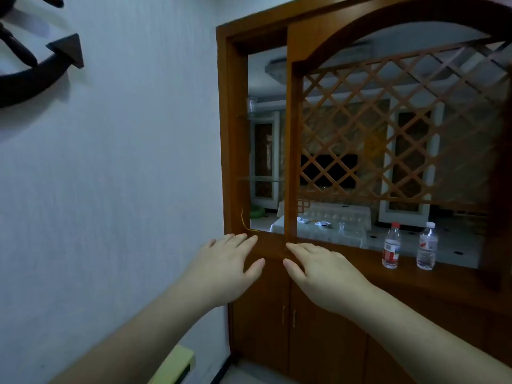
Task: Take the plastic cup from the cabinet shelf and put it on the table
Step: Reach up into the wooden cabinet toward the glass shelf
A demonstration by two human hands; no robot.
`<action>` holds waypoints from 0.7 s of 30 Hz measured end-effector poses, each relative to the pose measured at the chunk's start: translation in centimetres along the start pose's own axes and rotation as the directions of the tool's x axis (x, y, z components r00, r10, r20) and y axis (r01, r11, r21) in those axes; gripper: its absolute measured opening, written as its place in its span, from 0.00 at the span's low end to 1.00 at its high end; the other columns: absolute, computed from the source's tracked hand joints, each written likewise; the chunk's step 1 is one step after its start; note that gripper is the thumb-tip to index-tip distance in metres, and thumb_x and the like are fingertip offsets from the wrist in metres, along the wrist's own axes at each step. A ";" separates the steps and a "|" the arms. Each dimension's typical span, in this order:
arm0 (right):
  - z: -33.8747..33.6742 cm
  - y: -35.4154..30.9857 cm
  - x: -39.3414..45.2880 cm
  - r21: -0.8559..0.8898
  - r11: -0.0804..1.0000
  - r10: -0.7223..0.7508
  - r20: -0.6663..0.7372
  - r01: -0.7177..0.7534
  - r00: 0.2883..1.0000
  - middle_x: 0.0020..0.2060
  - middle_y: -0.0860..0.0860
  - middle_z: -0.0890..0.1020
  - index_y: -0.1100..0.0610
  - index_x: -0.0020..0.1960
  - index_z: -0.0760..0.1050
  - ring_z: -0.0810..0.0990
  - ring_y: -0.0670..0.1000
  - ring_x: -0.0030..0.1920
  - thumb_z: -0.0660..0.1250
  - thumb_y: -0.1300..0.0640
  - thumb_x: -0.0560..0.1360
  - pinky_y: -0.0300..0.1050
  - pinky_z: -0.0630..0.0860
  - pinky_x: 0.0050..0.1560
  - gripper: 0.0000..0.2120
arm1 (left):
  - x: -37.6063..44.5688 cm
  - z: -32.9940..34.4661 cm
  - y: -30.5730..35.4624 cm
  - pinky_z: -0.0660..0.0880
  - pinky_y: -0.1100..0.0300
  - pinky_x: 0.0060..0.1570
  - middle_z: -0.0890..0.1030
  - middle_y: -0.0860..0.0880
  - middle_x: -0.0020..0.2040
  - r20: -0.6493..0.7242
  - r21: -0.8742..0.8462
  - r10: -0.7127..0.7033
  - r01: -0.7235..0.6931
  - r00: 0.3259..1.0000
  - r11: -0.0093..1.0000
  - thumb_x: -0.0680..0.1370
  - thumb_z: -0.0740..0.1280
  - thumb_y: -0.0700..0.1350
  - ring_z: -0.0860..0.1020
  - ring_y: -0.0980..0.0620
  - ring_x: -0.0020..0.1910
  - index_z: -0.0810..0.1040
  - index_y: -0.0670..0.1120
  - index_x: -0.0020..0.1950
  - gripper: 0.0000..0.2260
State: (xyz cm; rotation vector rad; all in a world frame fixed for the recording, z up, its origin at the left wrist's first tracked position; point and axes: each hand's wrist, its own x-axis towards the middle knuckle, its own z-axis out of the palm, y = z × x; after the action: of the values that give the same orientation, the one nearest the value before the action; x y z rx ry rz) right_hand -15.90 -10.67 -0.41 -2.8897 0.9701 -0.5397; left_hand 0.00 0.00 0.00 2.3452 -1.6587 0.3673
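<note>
A clear plastic cup stands upright on the upper glass shelf in the narrow left bay of a brown wooden cabinet. My left hand and my right hand are both stretched out in front of the cabinet's ledge, well below the cup, fingers spread and empty. Through the cabinet's opening a table with a light cloth shows in the room beyond, with small items and a clear cup on it.
Two water bottles, one red-labelled and one clear, stand on the cabinet ledge at right. A wooden lattice panel fills the arched bay. A lower glass shelf is bare. White wall at left, with a dark anchor decoration.
</note>
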 end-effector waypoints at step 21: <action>4.2 21.9 7.1 -0.022 1.000 -0.002 -0.086 0.001 0.996 0.78 0.46 0.56 0.42 0.78 0.48 0.51 0.50 0.77 0.44 0.35 0.78 0.48 0.43 0.73 0.30 | 15.9 12.1 10.1 0.40 0.38 0.72 0.49 0.55 0.81 -0.049 0.114 -0.083 0.088 0.995 0.990 0.72 0.41 0.73 0.46 0.48 0.79 0.47 0.64 0.77 0.34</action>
State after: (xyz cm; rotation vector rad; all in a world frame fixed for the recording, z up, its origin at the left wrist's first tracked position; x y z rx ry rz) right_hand -21.81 -32.75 -5.46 -2.9084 0.9908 -0.6633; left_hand -3.67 -21.40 -5.34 2.4642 -1.5498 0.5071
